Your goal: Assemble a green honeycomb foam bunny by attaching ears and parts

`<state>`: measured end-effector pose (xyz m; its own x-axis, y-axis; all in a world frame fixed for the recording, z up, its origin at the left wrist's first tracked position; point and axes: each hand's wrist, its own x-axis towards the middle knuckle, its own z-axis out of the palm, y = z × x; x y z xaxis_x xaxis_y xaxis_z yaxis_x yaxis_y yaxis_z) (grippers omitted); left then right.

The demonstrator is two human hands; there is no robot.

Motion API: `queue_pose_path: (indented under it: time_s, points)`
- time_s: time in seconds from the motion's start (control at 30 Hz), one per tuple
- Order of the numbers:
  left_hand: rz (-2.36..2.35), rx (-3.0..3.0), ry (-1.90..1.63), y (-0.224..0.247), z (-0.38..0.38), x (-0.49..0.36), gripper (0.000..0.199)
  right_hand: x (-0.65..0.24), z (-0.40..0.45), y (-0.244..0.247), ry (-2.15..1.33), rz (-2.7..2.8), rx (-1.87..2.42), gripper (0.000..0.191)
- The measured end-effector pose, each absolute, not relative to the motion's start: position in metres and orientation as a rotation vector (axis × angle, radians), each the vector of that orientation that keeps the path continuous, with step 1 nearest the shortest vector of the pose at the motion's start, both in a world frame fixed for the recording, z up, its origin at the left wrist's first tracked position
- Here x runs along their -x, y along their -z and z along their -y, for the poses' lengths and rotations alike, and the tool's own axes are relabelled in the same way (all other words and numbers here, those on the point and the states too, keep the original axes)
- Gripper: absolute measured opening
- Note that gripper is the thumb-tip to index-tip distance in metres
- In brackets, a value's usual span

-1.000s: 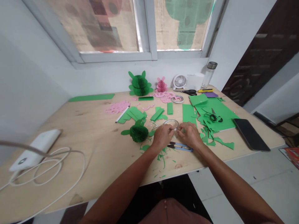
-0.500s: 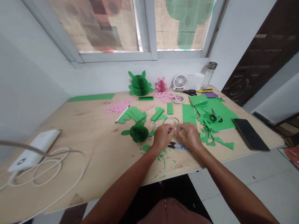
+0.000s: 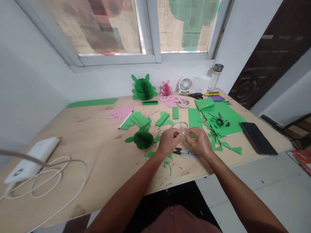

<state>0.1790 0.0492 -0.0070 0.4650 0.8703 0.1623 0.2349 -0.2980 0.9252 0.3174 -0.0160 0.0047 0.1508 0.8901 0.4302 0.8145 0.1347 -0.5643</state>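
My left hand [image 3: 169, 141] is closed in a pinch on the near edge of a thin roll of tape [image 3: 187, 126], which is tilted above the table. Just right of it, my right hand [image 3: 199, 140] pinches thumb and forefinger together; a small pale bit shows between the two hands, too small to make out. Under the hands lie blue-handled thread snips [image 3: 186, 152]. To the left sits a dark green honeycomb paper ball [image 3: 143, 139] with a leaf-shaped piece sticking out. Cut green paper strips [image 3: 162, 119] and scraps surround the hands.
At the back stand a green paper figure [image 3: 143, 89], a pink one [image 3: 166, 89], a small fan [image 3: 185, 84] and a glass bottle [image 3: 215, 77]. Small scissors [image 3: 221, 121] lie on green sheets [image 3: 233, 119], near a phone [image 3: 259, 138]. A white power bank [image 3: 32, 160] with cable lies left.
The tape roll has shifted slightly right and tilted with my left hand. My right fingertips have drawn a little away from the left ones. The whole view has shifted slightly.
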Motion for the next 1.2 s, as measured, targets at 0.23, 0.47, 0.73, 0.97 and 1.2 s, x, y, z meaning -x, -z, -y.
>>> queue_pose_path:
  time_s: [0.23,0.47,0.73,0.97,1.2]
  points:
    - [-0.998,-1.824,-0.873,0.003,-0.059,-0.171,0.017,-0.325,0.03,-0.01,-0.232,1.528,1.648,0.009]
    - [-0.994,-1.997,-0.846,0.005,-0.058,-0.176,0.015,-0.326,0.039,-0.013,-0.758,0.948,1.422,0.023]
    - [-0.901,-1.696,-0.816,-0.011,-0.031,-0.162,0.022,-0.303,0.049,-0.012,-1.191,0.693,1.107,0.029]
    - [-0.779,-1.315,-0.838,-0.034,0.0,-0.143,0.016,-0.285,0.056,-0.019,-1.258,0.751,1.04,0.028]
    - [-0.797,-1.259,-0.933,-0.034,0.011,-0.135,0.011,-0.272,0.059,-0.018,-1.132,0.868,1.128,0.023]
